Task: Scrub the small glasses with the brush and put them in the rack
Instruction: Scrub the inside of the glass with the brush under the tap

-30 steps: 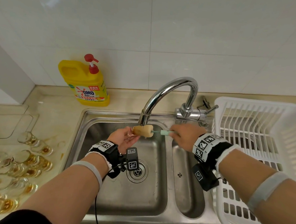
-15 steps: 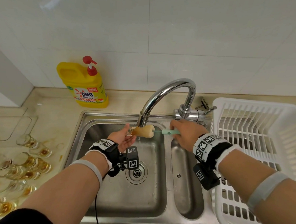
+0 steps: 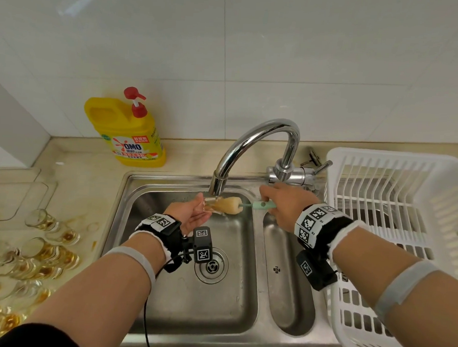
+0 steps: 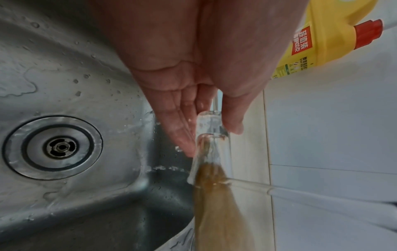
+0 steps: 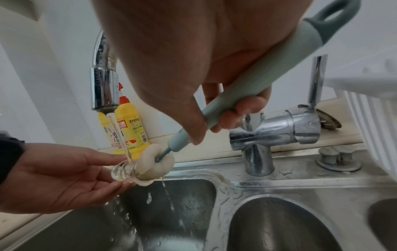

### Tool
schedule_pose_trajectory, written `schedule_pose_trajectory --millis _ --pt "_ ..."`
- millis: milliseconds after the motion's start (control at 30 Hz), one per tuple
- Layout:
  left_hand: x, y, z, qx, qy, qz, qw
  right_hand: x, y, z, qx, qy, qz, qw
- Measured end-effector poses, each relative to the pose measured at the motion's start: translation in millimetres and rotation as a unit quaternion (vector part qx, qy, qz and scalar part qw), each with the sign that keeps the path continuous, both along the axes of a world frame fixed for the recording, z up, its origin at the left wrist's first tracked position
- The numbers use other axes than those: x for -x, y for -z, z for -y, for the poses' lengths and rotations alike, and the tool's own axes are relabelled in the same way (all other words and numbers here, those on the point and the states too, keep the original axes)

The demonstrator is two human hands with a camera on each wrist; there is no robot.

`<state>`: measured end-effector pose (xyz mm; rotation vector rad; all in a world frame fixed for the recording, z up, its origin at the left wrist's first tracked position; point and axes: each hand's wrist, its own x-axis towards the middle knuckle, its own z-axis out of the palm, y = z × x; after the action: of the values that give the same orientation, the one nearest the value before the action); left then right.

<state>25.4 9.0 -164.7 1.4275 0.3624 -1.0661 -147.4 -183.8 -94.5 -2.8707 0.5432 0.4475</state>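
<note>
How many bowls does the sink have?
2. The big left basin has the round drain and lies under the running faucet, where the hands scrub a small glass. The narrow right basin sits beside the white rack.

Yellow detergent bottle (image 3: 126, 132) behind sink (image 3: 213, 320)

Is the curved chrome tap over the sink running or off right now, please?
Running: a thin stream falls from the curved chrome tap onto the small clear glass, and water drips into the steel sink.

Home kitchen: steel double sink (image 3: 255, 344), tiled wall (image 3: 230, 52), detergent bottle (image 3: 126, 132).
</note>
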Motion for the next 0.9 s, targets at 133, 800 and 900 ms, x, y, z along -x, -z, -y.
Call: schedule_pose_trajectory --millis 133,800,900 --pt "-5.1 1.6 -4.0 -0.013 -0.033 0.011 0.999 10.7 -1.9 7.3 -0.003 0.039 0.011 0.999" --pt "16.2 1.4 13.2 0.004 -0.02 -0.072 0.997 15.1 -10.8 3.3 -0.022 0.034 0.008 0.999" --pt "16.9 0.4 12.5 0.009 -0.011 -0.054 0.998 6.5 -6.8 1.1 -0.007 0.015 -0.023 1.0"
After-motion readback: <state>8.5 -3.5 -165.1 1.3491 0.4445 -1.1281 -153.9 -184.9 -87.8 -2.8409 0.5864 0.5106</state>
